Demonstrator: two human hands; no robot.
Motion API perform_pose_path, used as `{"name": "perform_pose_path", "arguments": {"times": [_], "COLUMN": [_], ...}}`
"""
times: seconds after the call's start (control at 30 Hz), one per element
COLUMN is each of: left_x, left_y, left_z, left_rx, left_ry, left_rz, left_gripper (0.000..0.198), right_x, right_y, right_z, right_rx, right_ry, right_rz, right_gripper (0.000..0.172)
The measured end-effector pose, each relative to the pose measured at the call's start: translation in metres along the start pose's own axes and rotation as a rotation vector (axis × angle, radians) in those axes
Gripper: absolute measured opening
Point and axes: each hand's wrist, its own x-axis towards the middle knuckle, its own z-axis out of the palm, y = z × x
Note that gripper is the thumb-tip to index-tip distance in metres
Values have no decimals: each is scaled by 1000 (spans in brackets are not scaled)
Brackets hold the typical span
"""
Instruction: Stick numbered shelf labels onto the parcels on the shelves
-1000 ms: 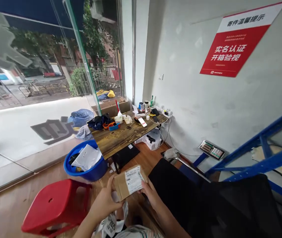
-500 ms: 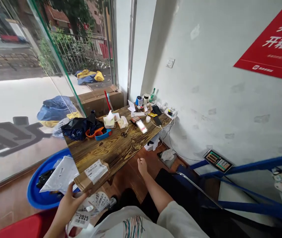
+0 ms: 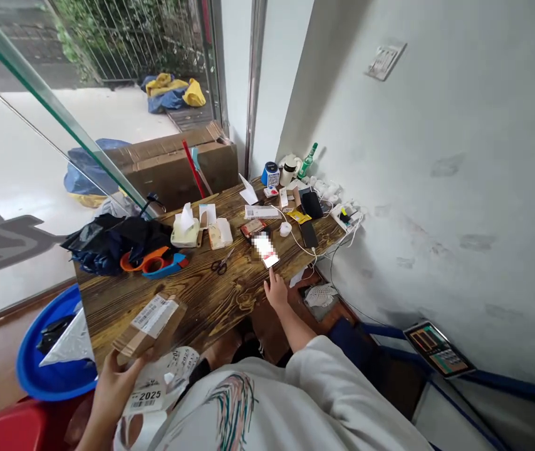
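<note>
My left hand [image 3: 113, 384] grips a small brown cardboard parcel [image 3: 148, 326] with a white shipping label, held over the near edge of the wooden table [image 3: 211, 294]. A strip of printed labels [image 3: 161, 382] hangs beneath that hand. My right hand [image 3: 277, 289] reaches forward at the table's right edge, fingers extended, fingertips just short of a phone [image 3: 266, 248] lying on the wood. It holds nothing.
Scissors [image 3: 220, 263], tape dispensers [image 3: 155, 263], a tissue box [image 3: 185, 233], a dark bag [image 3: 112, 241], cables and a power strip [image 3: 347, 216] crowd the table. A blue tub [image 3: 51, 376] and red stool [image 3: 9, 429] stand at left. A scale display [image 3: 439, 351] sits at right.
The view has closed in on the table. My right hand let go of the parcel and stretched toward the phone. My left hand carried the parcel over the table's near edge.
</note>
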Motion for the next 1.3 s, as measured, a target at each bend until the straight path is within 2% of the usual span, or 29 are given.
{"name": "perform_pose_path", "arguments": {"times": [0.1,0.2,0.27,0.37,0.47,0.57,0.7,0.8,1.0,1.17,1.3], "left_x": [3,4,5,6,6,6,4,5,9,16,20], "left_y": [30,58,72,81,82,81,80,81,82,78,71], "left_z": [39,68,82,94,99,101,103,103,100,100,102], "left_rx": [-100,-97,-128,-181,-188,-227,-232,-243,-261,-216,-190], "left_ry": [-53,-7,-2,5,42,54,90,97,90,85,88], "left_rz": [-164,-175,-170,-187,-196,-192,-207,-210,-206,-166,-166], "left_gripper": [80,79,77,78,75,72,72,75,76,77,77], "right_x": [20,32,37,43,55,73,97,108,114,114,116], "right_y": [16,24,28,38,48,53,47,43,46,45,42], "right_z": [0,-2,-5,-10,-16,-23,-32,-35,-38,-41,-43], "right_rx": [-52,-53,-17,26,12,-19,-41,-53,-50,-47,-48], "right_ry": [-31,-49,-46,13,65,61,37,17,81,15,15], "right_rz": [-68,-76,-87,-119,-148,-217,-329,-341,-217,-311,-333], "right_gripper": [62,62,62,64,65,59,55,52,58,58,58]}}
